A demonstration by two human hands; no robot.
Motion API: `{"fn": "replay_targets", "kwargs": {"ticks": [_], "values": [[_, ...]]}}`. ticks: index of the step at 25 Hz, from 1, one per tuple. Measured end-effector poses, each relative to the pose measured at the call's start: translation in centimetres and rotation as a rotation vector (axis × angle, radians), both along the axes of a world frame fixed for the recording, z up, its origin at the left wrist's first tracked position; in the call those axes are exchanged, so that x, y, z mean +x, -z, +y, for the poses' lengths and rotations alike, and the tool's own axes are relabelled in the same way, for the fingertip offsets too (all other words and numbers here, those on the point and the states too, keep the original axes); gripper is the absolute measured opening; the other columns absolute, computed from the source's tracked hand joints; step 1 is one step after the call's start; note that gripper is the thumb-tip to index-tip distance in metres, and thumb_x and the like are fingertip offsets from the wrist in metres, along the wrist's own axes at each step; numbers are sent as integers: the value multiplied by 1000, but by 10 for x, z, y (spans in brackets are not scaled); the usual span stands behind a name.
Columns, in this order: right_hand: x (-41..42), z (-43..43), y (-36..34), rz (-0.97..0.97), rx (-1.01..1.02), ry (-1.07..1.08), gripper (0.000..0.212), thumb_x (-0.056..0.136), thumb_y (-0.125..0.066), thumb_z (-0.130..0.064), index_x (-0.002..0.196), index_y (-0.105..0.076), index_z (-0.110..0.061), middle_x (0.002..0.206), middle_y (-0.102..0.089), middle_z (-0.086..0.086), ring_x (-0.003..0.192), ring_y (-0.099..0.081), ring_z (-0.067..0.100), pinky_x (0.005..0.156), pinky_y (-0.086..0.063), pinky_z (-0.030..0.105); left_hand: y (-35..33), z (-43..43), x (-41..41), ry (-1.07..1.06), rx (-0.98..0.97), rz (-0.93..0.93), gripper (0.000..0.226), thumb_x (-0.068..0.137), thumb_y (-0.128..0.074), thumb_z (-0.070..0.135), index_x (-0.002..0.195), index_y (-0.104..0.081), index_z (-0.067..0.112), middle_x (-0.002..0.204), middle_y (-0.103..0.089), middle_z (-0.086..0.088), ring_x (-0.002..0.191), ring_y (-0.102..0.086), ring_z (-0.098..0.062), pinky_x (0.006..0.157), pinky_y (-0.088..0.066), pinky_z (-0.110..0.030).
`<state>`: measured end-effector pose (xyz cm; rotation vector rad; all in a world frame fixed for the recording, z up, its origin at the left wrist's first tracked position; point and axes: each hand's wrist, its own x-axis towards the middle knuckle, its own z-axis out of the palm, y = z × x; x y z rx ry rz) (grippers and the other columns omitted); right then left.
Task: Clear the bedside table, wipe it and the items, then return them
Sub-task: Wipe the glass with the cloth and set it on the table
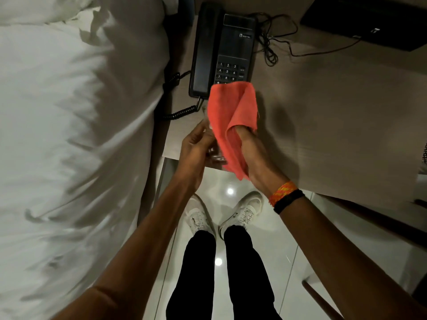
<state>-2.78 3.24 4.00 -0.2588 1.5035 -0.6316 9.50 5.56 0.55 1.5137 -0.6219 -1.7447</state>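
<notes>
My left hand grips a clear drinking glass, held over the front edge of the bedside table. My right hand holds an orange cloth pressed against the glass; the cloth drapes over most of it, so only the glass's base and a bit of its rim show. A black corded telephone lies on the table just beyond the cloth, its coiled cord hanging off the left edge.
A bed with white linen fills the left side, close against the table. Thin black cables and a dark flat box lie at the table's back right. My shoes stand on glossy white floor tiles below.
</notes>
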Motion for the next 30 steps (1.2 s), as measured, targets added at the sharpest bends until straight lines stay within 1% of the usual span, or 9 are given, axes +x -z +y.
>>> {"fn": "replay_targets", "kwargs": {"ticks": [3, 6, 9, 11, 14, 18, 21, 26, 30], "values": [[0, -10, -2, -247, 34, 147, 50, 106, -32, -46, 118, -55, -3, 102, -63, 21, 85, -60, 34, 85, -53, 48, -2, 11, 2, 79, -13, 74, 31, 102, -53, 24, 131, -62, 16, 120, -69, -16, 103, -69, -27, 85, -61, -52], [4, -3, 9, -86, 36, 130, 47, 107, -37, -36, 135, -54, -2, 134, -61, 24, 118, -60, 38, 112, -43, 57, -7, 6, -1, -46, 6, 81, 29, 103, -50, 17, 130, -60, 20, 122, -68, -11, 101, -69, -20, 79, -63, -42], [7, 12, 6, -20, -9, 114, 32, 103, -49, -35, 126, -61, -17, 127, -67, 15, 111, -66, 35, 104, -50, 56, -10, 2, -11, -4, -12, 31, 25, 100, -56, 25, 122, -64, 30, 101, -74, 12, 90, -71, -2, 68, -58, -20], [1, 4, 5, -115, 9, 127, 34, 103, -46, -40, 121, -65, -18, 131, -64, 25, 115, -65, 41, 107, -48, 59, -12, 5, -18, 12, -18, 3, 34, 93, -67, 20, 125, -61, 32, 94, -75, 14, 90, -73, -4, 72, -60, -23], [-19, -10, 5, -176, 56, 153, 53, 104, -35, -51, 126, -64, -12, 130, -65, 25, 116, -64, 41, 109, -47, 56, -11, 4, -14, -38, 18, 34, 64, 80, -80, 7, 138, -56, 20, 116, -73, -3, 108, -71, -19, 86, -62, -41], [-26, 3, 13, -203, 101, 183, 51, 100, -46, -51, 134, -59, -14, 131, -67, 20, 114, -67, 36, 106, -49, 56, -6, 1, -14, -197, 97, 191, 53, 87, -72, 4, 135, -56, 15, 124, -69, -19, 104, -72, -29, 83, -61, -40], [-19, 14, 6, -38, 56, 124, 39, 99, -55, -46, 131, -55, -23, 128, -66, 11, 107, -69, 31, 95, -57, 52, 0, 3, -24, -169, 47, 145, 34, 97, -62, 16, 129, -61, 5, 97, -76, -2, 79, -73, -10, 65, -58, -25], [-10, 23, 10, 43, -114, 32, 23, 104, -50, -33, 125, -53, -22, 95, -61, -11, 61, -70, -6, 44, -52, 13, 5, 2, -28, -181, 70, 93, 39, 98, -61, 20, 132, -58, 0, 85, -71, 0, 62, -66, -7, 56, -55, -21], [-19, 3, 6, -28, -19, 151, 42, 105, -45, -35, 135, -56, -6, 125, -67, 20, 116, -65, 41, 94, -57, 50, 4, 7, -28, -75, 82, 220, 36, 96, -64, 25, 124, -64, 3, 93, -76, -3, 79, -74, -13, 66, -59, -26]]}}
